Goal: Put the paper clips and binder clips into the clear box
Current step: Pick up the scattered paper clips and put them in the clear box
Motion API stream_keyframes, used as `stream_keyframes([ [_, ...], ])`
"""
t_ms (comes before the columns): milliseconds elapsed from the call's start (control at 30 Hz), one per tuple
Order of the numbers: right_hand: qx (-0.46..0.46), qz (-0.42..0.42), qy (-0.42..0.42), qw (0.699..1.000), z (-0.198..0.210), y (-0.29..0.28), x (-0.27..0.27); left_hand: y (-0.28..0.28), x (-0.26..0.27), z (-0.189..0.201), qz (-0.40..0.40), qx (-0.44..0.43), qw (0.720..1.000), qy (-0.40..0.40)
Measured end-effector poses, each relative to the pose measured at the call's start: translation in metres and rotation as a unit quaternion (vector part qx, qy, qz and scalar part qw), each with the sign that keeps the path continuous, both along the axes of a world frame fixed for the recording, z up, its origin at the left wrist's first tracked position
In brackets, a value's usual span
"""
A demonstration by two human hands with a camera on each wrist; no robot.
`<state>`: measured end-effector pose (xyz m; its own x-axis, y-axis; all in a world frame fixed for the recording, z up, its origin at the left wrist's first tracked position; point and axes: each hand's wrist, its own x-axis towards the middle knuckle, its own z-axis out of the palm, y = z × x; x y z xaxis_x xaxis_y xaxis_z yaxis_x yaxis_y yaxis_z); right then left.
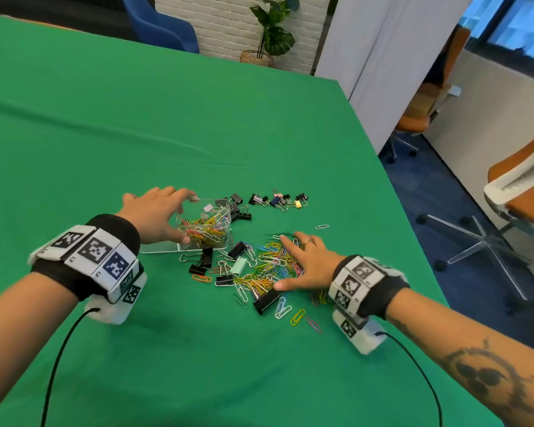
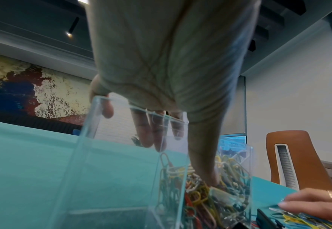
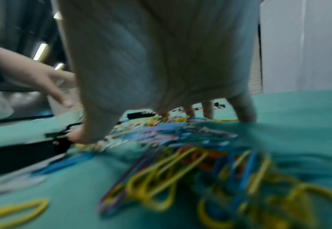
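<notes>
The clear box (image 1: 225,224) stands mid-table on the green cloth, holding a heap of coloured paper clips and a pale binder clip. My left hand (image 1: 170,215) grips its left side, thumb at the near corner and fingers over the far rim. In the left wrist view the thumb (image 2: 204,167) reaches down onto the clips behind the box wall (image 2: 121,170). My right hand (image 1: 302,260) lies spread and flat on the loose paper clip pile (image 1: 265,268). The right wrist view is blurred and shows the clips (image 3: 180,162) under the palm. Black binder clips (image 1: 205,257) and a mint binder clip (image 1: 239,266) lie around the pile.
A further cluster of binder clips (image 1: 278,200) sits beyond the box. A large black binder clip (image 1: 265,300) lies by my right thumb. A flat clear lid (image 1: 159,248) lies left of the box. The table's right edge (image 1: 413,241) is close, with chairs beyond.
</notes>
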<state>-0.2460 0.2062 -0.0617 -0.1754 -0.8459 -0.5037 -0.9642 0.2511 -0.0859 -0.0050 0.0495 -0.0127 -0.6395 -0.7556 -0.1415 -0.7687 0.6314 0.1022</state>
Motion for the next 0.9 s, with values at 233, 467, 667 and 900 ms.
stream_keyframes([
  [233, -0.037, -0.019, 0.067, 0.997, 0.0, -0.006, 0.014, 0.0, 0.001, -0.001, -0.001, 0.002, 1.0, 0.004],
  [467, -0.109, 0.042, 0.06, 0.991, -0.003, 0.0, 0.011, -0.001, 0.002, 0.0, -0.008, 0.007, 1.0, 0.002],
  [667, -0.114, 0.013, -0.029, 0.993, 0.008, 0.004, -0.001, -0.003, 0.002, 0.001, -0.008, 0.023, 1.0, 0.011],
  [900, -0.137, 0.004, -0.019, 0.99, 0.015, 0.014, -0.002, -0.002, 0.0, 0.005, 0.002, 0.042, 0.999, 0.008],
])
